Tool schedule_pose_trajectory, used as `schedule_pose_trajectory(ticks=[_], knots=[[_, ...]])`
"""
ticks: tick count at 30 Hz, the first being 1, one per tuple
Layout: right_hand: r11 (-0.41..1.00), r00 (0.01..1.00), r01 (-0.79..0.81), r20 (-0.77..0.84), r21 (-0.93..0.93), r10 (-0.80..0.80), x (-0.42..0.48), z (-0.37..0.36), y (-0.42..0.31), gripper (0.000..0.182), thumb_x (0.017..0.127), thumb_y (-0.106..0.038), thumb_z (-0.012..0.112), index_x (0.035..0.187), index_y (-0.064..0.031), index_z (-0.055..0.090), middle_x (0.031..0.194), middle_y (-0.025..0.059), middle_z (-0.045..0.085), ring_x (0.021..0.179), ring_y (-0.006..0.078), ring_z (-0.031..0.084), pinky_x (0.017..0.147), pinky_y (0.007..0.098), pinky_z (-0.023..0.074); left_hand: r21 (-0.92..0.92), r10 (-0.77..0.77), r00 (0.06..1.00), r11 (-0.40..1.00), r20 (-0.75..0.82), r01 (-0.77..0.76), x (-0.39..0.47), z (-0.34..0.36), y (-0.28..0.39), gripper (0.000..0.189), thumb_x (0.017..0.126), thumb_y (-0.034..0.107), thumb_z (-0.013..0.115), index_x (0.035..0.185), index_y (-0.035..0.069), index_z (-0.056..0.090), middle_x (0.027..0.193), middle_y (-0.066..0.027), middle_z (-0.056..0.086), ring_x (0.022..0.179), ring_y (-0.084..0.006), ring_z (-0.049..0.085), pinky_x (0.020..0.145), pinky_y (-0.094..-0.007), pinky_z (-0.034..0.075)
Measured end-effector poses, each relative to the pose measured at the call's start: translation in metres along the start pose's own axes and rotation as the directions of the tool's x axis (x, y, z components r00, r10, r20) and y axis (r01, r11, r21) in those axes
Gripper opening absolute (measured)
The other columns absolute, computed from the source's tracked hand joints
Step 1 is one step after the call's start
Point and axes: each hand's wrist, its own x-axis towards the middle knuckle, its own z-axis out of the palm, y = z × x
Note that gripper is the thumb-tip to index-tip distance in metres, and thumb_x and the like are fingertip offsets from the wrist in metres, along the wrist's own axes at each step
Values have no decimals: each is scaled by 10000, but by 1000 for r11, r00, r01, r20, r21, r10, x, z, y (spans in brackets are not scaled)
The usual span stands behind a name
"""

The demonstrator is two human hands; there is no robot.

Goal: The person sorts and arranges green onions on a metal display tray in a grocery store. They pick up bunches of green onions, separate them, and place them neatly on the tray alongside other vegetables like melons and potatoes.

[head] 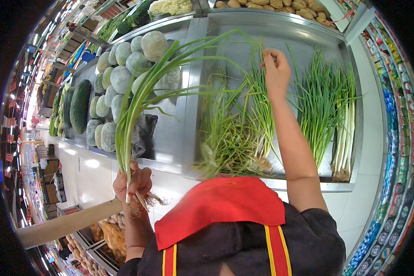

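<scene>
My left hand (132, 179) grips a small bunch of green onions (132, 138) near the white stem ends. Their roots hang below my fingers, and the long leaves arch up and over to the right. Above a steel display counter (227, 27), my right hand (277, 74) has its fingers curled at the leaf tips of a green onion pile (262, 103). Whether a leaf is pinched there cannot be made out. Loose, partly yellowed green onion leaves (231, 145) lie heaped left of that pile. Farther right rests a neater row of green onions (317, 100), with white-stemmed ones (345, 138) at its edge.
Pale wax gourds (120, 76) and a dark cloth or bag (145, 132) occupy the counter's left section. Beyond them lies a long dark green gourd (80, 107). Potatoes (279, 4) fill the far bin. Packaged goods line shelves (396, 138) at right; a wooden bar (70, 222) is by my left forearm.
</scene>
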Motion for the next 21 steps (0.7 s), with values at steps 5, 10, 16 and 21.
schedule_pose_trajectory(ticks=[5, 10, 16, 21], knots=[[991, 984, 88, 162, -99, -71, 52, 30, 22, 254, 854, -149, 552, 1069, -27, 608, 925, 82, 653, 751, 154, 624, 729, 296, 485, 41, -3, 994, 999, 106, -1, -1, 2, 1, 314, 925, 227, 455, 1115, -21, 486, 492, 20, 478, 551, -89, 349, 399, -207, 280], [994, 913, 94, 402, -57, -63, 84, 24, 84, 223, 852, -162, 548, 1001, -25, 643, 863, 69, 660, 759, 165, 632, 698, 302, 492, 37, 31, 999, 999, 26, -32, 1, 11, 1, 298, 893, 193, 509, 1073, -44, 509, 486, 12, 467, 544, -87, 355, 393, -199, 296], [980, 976, -166, 122, -106, 179, 104, 30, 74, 164, 858, -76, 531, 958, -4, 639, 757, 39, 587, 586, 96, 491, 538, 261, 443, 130, -32, 996, 991, -81, 43, -9, 11, 5, 300, 866, 189, 534, 1040, -56, 528, 469, 11, 453, 535, -82, 369, 360, -204, 278], [900, 912, -410, 85, 146, 402, 128, 12, 90, 157, 820, -137, 543, 826, -69, 684, 678, 59, 593, 503, 150, 459, 471, 305, 359, 106, 25, 997, 994, -71, -17, -4, 16, 8, 304, 849, 172, 545, 1047, -58, 529, 475, 10, 447, 536, -76, 370, 360, -196, 271]])
